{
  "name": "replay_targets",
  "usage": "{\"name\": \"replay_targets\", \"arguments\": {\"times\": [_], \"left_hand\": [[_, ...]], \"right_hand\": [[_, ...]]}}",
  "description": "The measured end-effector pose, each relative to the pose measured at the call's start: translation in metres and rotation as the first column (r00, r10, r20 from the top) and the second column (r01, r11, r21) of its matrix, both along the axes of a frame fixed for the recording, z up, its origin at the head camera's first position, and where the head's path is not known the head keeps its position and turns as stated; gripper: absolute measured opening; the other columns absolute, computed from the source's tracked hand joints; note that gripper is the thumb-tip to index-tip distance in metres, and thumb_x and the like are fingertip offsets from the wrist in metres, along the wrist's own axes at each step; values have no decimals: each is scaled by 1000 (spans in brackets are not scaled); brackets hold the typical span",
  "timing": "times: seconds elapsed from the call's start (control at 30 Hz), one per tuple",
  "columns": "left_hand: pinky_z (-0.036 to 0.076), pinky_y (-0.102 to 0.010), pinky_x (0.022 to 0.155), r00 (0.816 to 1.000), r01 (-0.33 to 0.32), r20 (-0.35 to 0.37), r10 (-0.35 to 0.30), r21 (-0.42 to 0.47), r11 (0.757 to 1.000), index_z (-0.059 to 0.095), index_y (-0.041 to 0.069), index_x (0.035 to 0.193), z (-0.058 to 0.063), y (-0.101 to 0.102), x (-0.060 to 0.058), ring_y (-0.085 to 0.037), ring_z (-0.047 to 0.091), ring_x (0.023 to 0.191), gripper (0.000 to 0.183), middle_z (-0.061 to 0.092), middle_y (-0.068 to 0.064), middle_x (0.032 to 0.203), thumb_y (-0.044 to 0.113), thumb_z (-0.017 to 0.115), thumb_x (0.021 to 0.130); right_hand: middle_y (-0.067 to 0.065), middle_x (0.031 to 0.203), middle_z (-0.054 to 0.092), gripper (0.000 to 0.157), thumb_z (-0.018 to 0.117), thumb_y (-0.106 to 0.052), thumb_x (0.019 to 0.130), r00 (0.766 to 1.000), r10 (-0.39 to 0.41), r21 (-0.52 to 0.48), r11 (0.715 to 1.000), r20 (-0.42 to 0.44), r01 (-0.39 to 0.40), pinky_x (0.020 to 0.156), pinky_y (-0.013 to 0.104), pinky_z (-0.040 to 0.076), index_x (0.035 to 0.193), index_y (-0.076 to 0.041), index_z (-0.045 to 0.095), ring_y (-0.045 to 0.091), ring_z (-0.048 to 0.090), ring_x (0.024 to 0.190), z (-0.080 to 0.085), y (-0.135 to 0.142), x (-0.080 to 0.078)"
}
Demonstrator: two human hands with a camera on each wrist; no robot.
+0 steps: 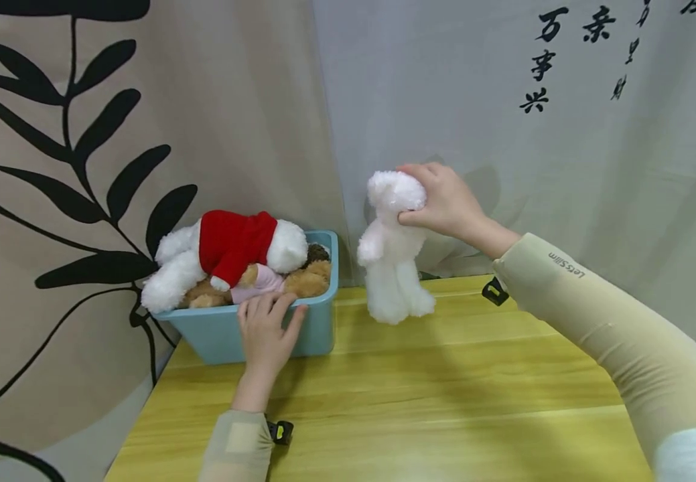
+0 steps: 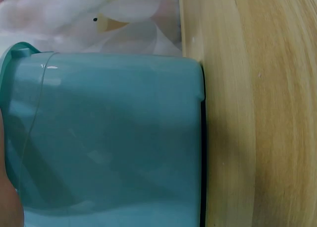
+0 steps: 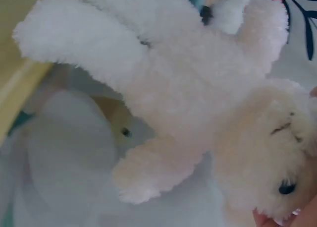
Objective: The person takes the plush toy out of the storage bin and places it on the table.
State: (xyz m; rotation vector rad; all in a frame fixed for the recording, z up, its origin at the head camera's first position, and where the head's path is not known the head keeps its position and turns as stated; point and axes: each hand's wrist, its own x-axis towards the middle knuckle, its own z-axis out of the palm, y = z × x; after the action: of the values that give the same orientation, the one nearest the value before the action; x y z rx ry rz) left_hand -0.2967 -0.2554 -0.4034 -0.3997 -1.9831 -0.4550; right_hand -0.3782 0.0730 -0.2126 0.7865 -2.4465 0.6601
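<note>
Curtain [image 1: 420, 120]: hangs behind your work, black lettering on its right part.
Table [image 1: 444, 381]: wood-grain top, carries the bin at its back left.
Bin [image 1: 305, 335]: blue, upright on the table, just left of the held toy, likely parked there for short reach.
Red-top plush [image 1: 233, 244]: white, lies sideways on the pile, overhanging the left rim; probably that high because toys underneath fill the bin.
White plush [image 1: 392, 248]: upright in your grip, right of the bin, legs dangling; can't tell if the feet touch wood.
Brown plush [image 1: 311, 278]: in the bin, partly hidden under the red-top plush.
Right hand [image 1: 444, 201]: you grip the white plush by its head, fingers on top, thumb below; likely leaves body and limbs free.
Left hand [image 1: 268, 333]: fingers fairly straight, thumb spread, resting on the bin's front rim, presumably steadying it.
</note>
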Motion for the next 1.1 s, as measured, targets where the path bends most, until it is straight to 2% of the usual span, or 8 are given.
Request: {"name": "replay_targets", "arguments": {"times": [0.13,0.3,0.53,0.67,0.8,0.93,1.03,1.1], "left_hand": [[31,-53,89,1000,6,5,-6,0,1000,68,14,100,1,2,-1,-32,53,90,46,62,-8,95,56,47,97],[30,-53,90,999,2,37,-2,-8,1000,67,15,101,0,3,1,-32,53,91,47,61,-8,96,56,45,97],[31,-53,89,1000,-5,23,5,-5,1000,68,15,101,-1,2,2,-31,54,90,47,61,-7,95,57,45,97],[32,-52,87,1000,-15,2,15,-10,1000,68,15,100,-1,2,1,-31,54,89,47,61,-7,94,57,45,97],[32,-51,86,1000,-17,-20,17,-9,1000,68,15,98,-1,2,0,-31,54,87,47,61,-7,93,56,45,97],[32,-52,87,1000,-13,-16,13,-9,1000,67,15,98,-1,2,0,-31,53,87,47,60,-7,94,56,46,97],[31,-52,88,1000,-16,2,16,-9,1000,67,15,99,0,1,0,-30,53,88,46,60,-7,95,56,46,97],[31,-52,89,1000,-18,9,19,-9,1000,67,16,100,0,1,0,-30,53,89,47,60,-7,95,57,45,97]], "right_hand": [[16,127,54,74,76,-35,73,997,-25,33,999,68,23,80,50,46,140,-17,51,33,50,110,-34,-5,-13],[19,129,51,76,75,-39,74,991,-85,49,996,101,81,85,53,43,142,-17,48,37,48,113,-76,-15,-25],[20,135,46,83,74,-46,78,980,-136,108,987,147,121,88,57,42,147,-19,37,41,44,118,-114,-31,-39],[19,140,40,93,78,-46,76,978,-111,120,989,177,90,94,60,38,150,-19,31,42,41,122,-124,-37,-44],[18,144,33,106,87,-39,68,987,-47,94,995,153,33,97,62,34,153,-19,26,42,35,129,-129,-40,-48],[20,142,33,99,87,-24,69,995,-16,115,993,101,4,96,59,36,151,-19,30,41,34,128,-131,-41,-52],[21,139,35,91,84,-17,71,997,-31,141,990,69,21,93,58,39,148,-20,36,42,34,125,-130,-42,-53],[21,138,35,91,83,-17,71,997,-45,157,987,62,35,91,58,40,148,-21,36,42,34,125,-128,-44,-54]]}}
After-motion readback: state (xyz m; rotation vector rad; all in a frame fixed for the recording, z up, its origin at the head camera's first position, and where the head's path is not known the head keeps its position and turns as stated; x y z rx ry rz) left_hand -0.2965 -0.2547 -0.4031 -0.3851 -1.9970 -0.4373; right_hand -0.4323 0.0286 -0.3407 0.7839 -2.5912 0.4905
